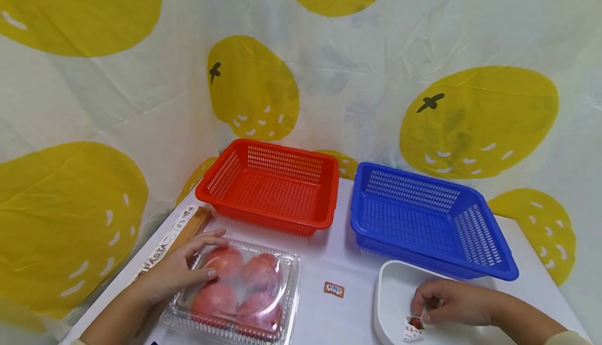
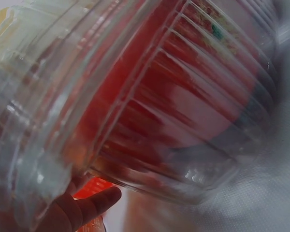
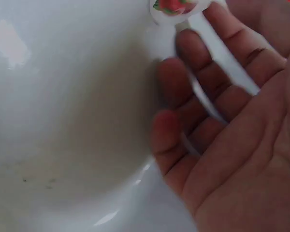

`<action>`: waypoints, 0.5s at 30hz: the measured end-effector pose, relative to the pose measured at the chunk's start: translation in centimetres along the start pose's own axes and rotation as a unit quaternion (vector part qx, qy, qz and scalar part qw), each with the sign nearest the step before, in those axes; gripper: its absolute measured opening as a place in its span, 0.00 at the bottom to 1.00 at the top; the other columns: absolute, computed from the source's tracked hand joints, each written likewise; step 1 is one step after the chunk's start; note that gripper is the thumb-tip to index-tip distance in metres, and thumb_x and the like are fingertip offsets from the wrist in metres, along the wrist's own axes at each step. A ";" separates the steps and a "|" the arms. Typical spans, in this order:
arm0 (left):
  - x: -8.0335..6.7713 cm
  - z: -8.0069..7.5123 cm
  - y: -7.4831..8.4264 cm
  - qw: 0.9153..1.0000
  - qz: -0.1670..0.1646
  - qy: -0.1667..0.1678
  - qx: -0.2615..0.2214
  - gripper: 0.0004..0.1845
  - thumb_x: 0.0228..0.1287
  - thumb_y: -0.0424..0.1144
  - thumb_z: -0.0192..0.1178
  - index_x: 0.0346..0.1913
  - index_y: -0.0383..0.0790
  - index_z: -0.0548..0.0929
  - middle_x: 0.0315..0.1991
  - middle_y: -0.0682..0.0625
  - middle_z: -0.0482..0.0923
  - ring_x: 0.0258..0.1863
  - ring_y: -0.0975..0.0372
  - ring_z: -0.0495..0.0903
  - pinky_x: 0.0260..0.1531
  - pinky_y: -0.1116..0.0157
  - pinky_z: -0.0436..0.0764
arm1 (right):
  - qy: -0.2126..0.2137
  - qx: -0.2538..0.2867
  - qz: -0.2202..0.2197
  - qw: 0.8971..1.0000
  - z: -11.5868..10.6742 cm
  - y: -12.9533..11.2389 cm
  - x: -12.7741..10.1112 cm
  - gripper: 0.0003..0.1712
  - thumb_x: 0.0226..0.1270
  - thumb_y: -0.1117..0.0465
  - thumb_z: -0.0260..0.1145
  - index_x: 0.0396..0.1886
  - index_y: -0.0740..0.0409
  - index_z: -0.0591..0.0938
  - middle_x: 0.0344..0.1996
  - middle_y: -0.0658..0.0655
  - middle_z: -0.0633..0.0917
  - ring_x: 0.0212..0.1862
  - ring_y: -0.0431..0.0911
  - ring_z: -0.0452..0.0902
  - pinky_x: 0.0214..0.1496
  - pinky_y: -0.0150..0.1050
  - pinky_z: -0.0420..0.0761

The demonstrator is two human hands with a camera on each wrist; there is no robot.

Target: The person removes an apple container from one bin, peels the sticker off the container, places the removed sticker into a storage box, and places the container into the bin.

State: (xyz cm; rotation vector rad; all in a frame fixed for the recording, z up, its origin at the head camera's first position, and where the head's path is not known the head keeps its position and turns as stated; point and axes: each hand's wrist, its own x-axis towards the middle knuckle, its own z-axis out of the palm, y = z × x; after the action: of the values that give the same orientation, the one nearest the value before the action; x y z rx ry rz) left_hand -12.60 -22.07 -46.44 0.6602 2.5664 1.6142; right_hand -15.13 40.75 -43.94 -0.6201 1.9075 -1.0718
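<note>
My left hand (image 1: 188, 264) rests on the left side of a clear plastic clamshell box (image 1: 293, 277), its fingers and thumb spread over the lid. Several round red fruits (image 1: 213, 300) sit inside the box. In the left wrist view, the ribbed box wall (image 2: 179, 101) fills most of the picture, with a fingertip (image 2: 113, 193) below it. Over in the white plastic tub (image 1: 388, 292), my right hand (image 1: 458, 303) pinches a small white packet (image 1: 414, 329) printed with a strawberry. The right wrist view shows that packet (image 3: 176, 7) at the fingertips, its upper part cut off.
A red basket (image 1: 282, 193) and a blue basket (image 1: 409, 225) stand along the back. An orange-brown wrapped sweet (image 1: 334, 289) lies between box and tub. A long pasta box (image 1: 169, 240) lies at the left edge, partly under my left arm. Lemon-printed cloth hangs behind.
</note>
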 end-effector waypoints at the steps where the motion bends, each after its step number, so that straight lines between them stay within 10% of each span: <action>1: 0.0 0.0 0.0 1.000 -0.001 -0.001 0.001 0.28 0.65 0.36 0.75 0.66 0.56 0.82 0.79 0.40 0.67 0.78 0.64 0.63 0.71 0.32 0.58 | 0.003 -0.013 0.010 1.000 0.1 -0.1 0.0 0.09 0.77 0.70 0.64 0.51 0.62 0.85 0.40 0.59 0.84 0.44 0.43 0.78 0.43 0.30 0.73; 7: 0.0 -0.2 0.3 1.000 -0.016 -0.021 -0.006 0.26 0.69 0.39 0.73 0.68 0.57 0.81 0.80 0.39 0.64 0.80 0.35 0.56 0.66 0.20 0.56 | 0.040 -0.112 0.099 0.988 0.2 -1.8 -0.1 0.12 0.73 0.65 0.71 0.53 0.50 0.87 0.35 0.54 0.81 0.40 0.44 0.77 0.42 0.32 0.71; 15: 1.6 -3.7 2.8 0.995 0.031 -0.056 0.074 0.24 0.76 0.37 0.65 0.70 0.57 0.81 0.78 0.46 0.69 0.80 0.36 0.58 0.66 0.28 0.69 | 0.100 -0.238 0.136 0.956 1.1 -6.9 -0.1 0.18 0.73 0.54 0.73 0.60 0.47 0.89 0.37 0.44 0.85 0.40 0.44 0.77 0.43 0.40 0.82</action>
State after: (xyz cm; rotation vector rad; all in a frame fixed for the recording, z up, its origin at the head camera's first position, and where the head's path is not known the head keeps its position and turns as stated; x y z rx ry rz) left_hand -14.05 -23.61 -41.98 0.8235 2.6259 1.3700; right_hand -14.01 36.78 -38.28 -0.4990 2.3735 -0.5112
